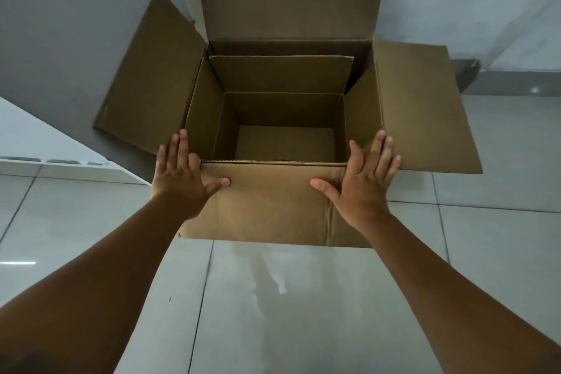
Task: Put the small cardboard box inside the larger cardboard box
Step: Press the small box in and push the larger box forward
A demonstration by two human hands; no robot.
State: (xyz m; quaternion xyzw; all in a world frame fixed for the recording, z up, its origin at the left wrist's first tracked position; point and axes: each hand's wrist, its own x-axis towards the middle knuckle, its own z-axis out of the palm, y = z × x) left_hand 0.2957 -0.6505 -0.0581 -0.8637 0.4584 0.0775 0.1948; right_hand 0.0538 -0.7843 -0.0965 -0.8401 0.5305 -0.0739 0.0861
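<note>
The larger cardboard box (pixel 425 106) stands open on the tiled floor, its back flap upright and its side flaps spread left and right. The small cardboard box (pixel 282 109), also open and empty, is within the larger box's opening, its own flaps raised against the bigger walls. My left hand (pixel 182 179) clasps the small box's near left corner, thumb on the front cardboard panel and fingers up along the side. My right hand (pixel 364 185) holds the near right corner the same way. How deep the small box sits is hidden.
Glossy grey floor tiles (pixel 273 297) stretch in front of the boxes. Grey walls rise behind (pixel 76 24), with a white sloping ledge (pixel 45 143) at the left and a dark piece of cardboard (pixel 464 73) by the wall base at the right.
</note>
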